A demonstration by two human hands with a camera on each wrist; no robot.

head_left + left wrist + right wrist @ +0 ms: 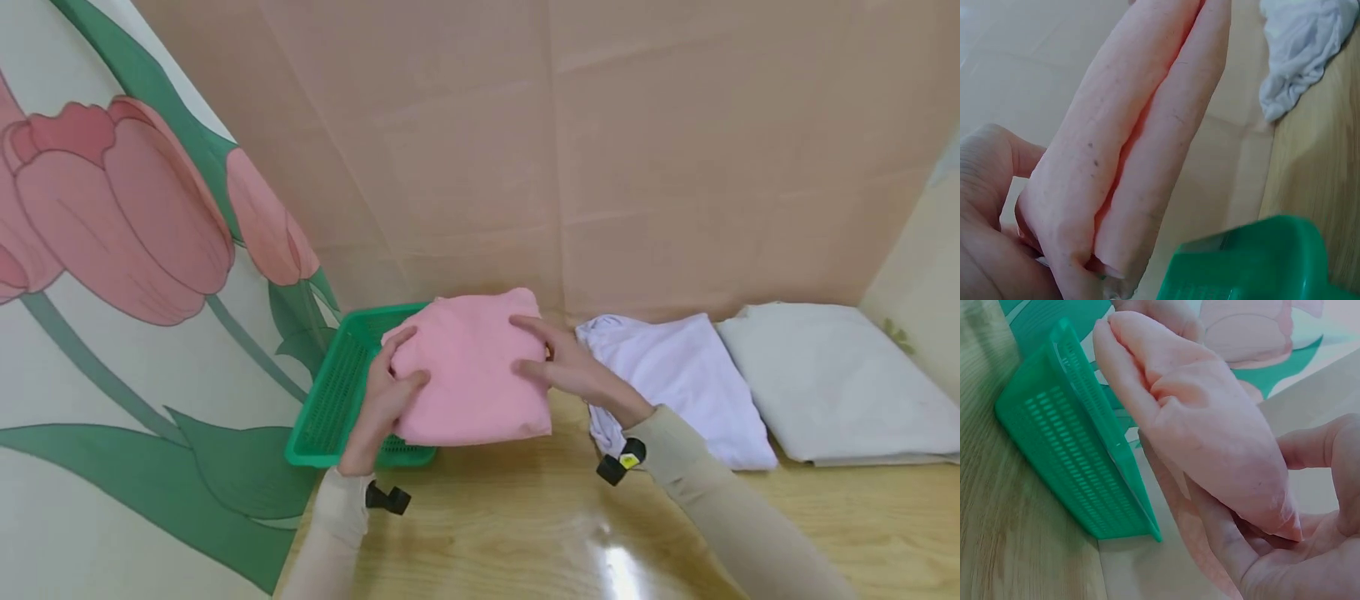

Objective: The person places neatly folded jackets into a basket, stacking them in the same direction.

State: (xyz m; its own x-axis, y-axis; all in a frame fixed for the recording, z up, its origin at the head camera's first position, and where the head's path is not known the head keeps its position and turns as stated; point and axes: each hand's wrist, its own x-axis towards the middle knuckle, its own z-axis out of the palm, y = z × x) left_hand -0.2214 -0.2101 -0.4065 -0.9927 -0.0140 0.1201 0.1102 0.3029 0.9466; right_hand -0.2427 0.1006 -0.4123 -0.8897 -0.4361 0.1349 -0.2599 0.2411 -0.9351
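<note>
A folded pink cloth (472, 375), thick and soft, is held up between both hands. At its left edge the left hand (384, 396) grips it, thumb on top. On the other side the right hand (573, 362) pinches the right edge, with thumb and a finger on the upper face. Beneath and to the left stands a green plastic basket (315, 457), partly covered by the cloth. The left wrist view shows the layered fold of the pink cloth (1129, 137). In the right wrist view the cloth is above and beside the basket's slotted wall (1079, 456).
A folded pale lavender cloth (675, 375) lies on the wooden table (480, 525) to the right. Beyond it is a larger folded light-grey cloth (832, 375). A wall with painted tulips (127, 208) borders the left, and a beige sheet (600, 167) hangs behind.
</note>
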